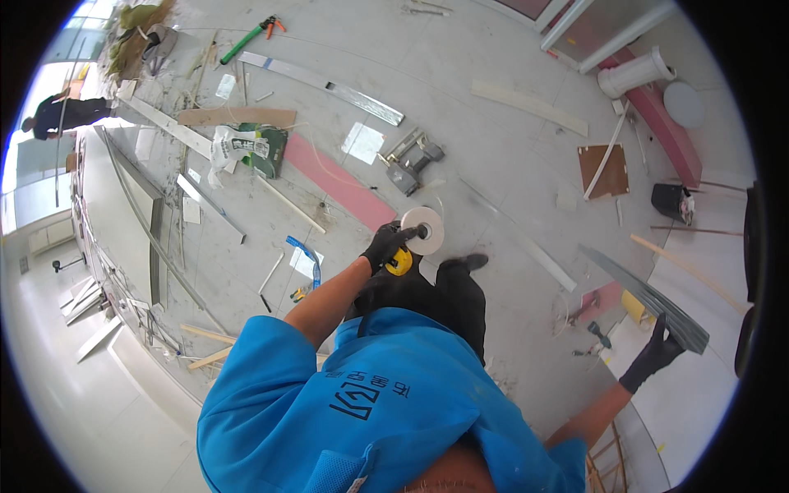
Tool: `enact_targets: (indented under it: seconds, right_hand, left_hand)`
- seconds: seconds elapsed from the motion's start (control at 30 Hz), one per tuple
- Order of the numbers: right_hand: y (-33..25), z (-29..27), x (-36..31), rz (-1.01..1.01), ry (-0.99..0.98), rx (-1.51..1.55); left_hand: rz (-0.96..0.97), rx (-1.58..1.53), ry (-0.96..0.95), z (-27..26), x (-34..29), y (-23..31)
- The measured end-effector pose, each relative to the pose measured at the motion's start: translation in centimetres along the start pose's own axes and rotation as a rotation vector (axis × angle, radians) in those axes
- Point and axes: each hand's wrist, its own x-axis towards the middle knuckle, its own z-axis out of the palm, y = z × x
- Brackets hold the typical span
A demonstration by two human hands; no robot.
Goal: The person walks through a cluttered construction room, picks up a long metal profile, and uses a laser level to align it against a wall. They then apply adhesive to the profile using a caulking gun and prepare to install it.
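My left hand (386, 246), in a black glove, is closed round a yellow tape measure (400, 262). A finger of that hand goes into the hole of a wide roll of white tape (433, 223), which hangs in front of my legs. Out to the right, my gloved right hand (656, 355) grips the near end of several long grey metal profiles (649, 297) lying together. They slant away from my hand toward the far left, their far end tapering. I cannot tell whether that far end touches anything below it.
Strewn over the floor are a pink board strip (341, 182), a power tool (411, 167), a metal profile (329, 88), a blue level (306, 259) and a green caulking gun (246, 43). Boards (123, 222) lie at left. Another person (70, 113) stands far left.
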Motion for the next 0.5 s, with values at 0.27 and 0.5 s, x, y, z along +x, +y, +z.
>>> enact_targets:
  seconds: [0.27,0.5]
  right_hand:
    - [-8.6,-3.6,-0.4,-0.101,-0.028,0.334]
    - [-5.8,-13.8,-5.7,0.055,-0.001,0.355]
  left_hand:
    - [0.118,0.118,-0.042,1.7,-3.7,2.8]
    - [0.205,0.595,-0.268,8.4,-10.7,4.6]
